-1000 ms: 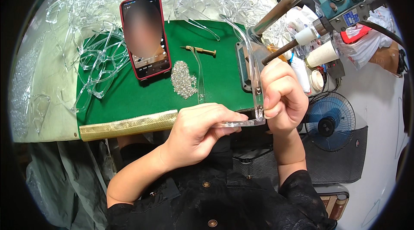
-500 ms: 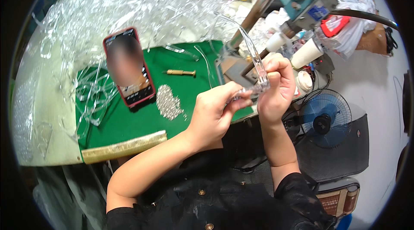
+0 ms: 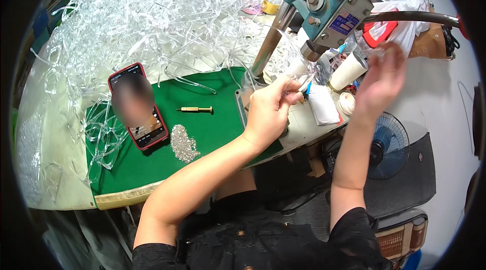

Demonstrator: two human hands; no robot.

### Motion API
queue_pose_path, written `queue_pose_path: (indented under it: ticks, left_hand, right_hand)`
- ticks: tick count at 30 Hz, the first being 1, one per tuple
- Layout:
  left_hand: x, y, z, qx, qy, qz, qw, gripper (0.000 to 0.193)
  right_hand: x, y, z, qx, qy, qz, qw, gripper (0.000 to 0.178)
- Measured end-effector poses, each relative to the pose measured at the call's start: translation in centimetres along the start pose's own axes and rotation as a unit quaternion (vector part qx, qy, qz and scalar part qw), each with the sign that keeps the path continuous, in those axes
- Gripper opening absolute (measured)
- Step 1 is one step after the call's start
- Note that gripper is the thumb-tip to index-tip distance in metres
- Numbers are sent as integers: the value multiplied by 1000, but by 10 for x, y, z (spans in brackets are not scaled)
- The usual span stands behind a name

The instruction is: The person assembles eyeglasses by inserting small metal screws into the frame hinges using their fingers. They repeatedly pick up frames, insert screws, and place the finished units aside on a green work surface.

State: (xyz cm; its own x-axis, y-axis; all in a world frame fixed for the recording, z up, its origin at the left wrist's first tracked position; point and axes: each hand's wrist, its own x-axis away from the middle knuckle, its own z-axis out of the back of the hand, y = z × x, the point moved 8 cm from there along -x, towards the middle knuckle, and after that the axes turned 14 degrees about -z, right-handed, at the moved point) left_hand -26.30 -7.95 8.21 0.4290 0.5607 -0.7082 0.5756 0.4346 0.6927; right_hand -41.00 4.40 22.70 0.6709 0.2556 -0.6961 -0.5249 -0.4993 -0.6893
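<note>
My left hand [image 3: 270, 112] is closed, thumb and fingers pinching a clear plastic glasses frame [image 3: 307, 71] just below the head of a green bench press [image 3: 324, 9]. Much of the frame blends into the clutter behind it. Raised at the right, my right hand [image 3: 380, 84] is apart from the frame and smeared by motion, so its fingers cannot be read. On the green mat [image 3: 223, 131] lie a small brass screwdriver [image 3: 196, 110] and a heap of tiny silvery metal parts [image 3: 183, 144].
A red-cased phone [image 3: 147, 132] lies on the mat beside loose clear frames [image 3: 105, 136]. A large pile of clear plastic frames [image 3: 167, 22] covers the back. Right of the press stand a white cup [image 3: 348, 71] and a white box [image 3: 323, 105]; a fan [image 3: 390, 143] sits lower right.
My hands have parted: the right let go of the clear frame and swung up and right. The left keeps the frame, nearer the press. The view has shifted slightly.
</note>
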Motion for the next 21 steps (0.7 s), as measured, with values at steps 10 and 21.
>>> queue_pose_path:
  ticks: [10, 21]
  left_hand:
    - [0, -5, 2, 24, 42, 33, 998, 14]
    - [44, 73, 48, -118, -99, -40, 987, 44]
  right_hand:
    - [9, -25, -17, -254, -207, 109, 938, 22]
    - [4, -39, -17, 120, -44, 26, 991, 41]
